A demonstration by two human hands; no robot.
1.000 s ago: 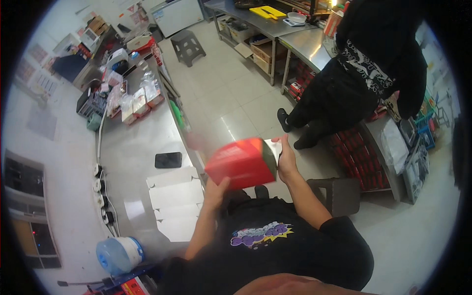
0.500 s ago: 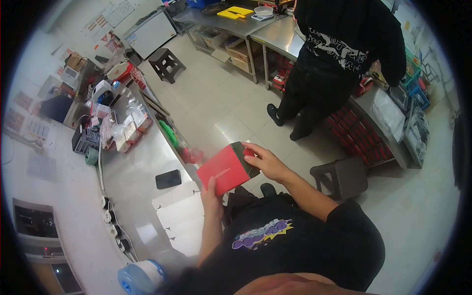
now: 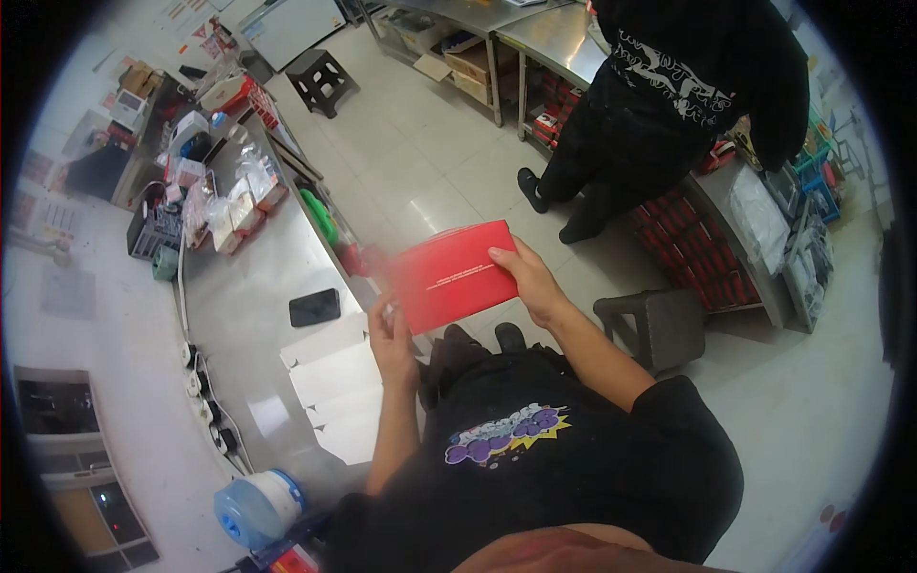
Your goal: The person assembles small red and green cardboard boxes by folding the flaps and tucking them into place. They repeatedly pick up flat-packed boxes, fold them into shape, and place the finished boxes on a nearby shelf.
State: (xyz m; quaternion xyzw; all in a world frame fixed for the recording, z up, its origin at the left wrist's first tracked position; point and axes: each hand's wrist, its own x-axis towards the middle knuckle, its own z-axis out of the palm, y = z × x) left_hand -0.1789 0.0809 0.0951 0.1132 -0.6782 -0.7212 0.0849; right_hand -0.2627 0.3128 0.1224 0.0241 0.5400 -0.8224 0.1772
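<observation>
In front of my body, over the table's edge, I hold a red cardboard box [image 3: 457, 277] with faint pale lines of print on its upward face. Around its right end is my right hand [image 3: 531, 281], the thumb lying on the red face and the fingers hidden behind. My left hand [image 3: 392, 346] grips the lower left end with bent fingers; that corner is slightly blurred. Close to my left forearm lie white notched card sheets [image 3: 334, 396] on the steel table [image 3: 244, 339]. A black phone [image 3: 315, 307] rests just beyond them.
Several packaged goods [image 3: 234, 210] crowd the table's far end. A blue-and-white plastic container [image 3: 258, 511] stands at the near left. A dark stool [image 3: 659, 329] is to my right, another stool [image 3: 320, 81] farther off. A person in black [image 3: 659, 115] stands at the opposite counter.
The box has turned so its broad red face shows and the dark end is out of sight. My right hand has shifted along to the box's right end. The view has tilted slightly downward.
</observation>
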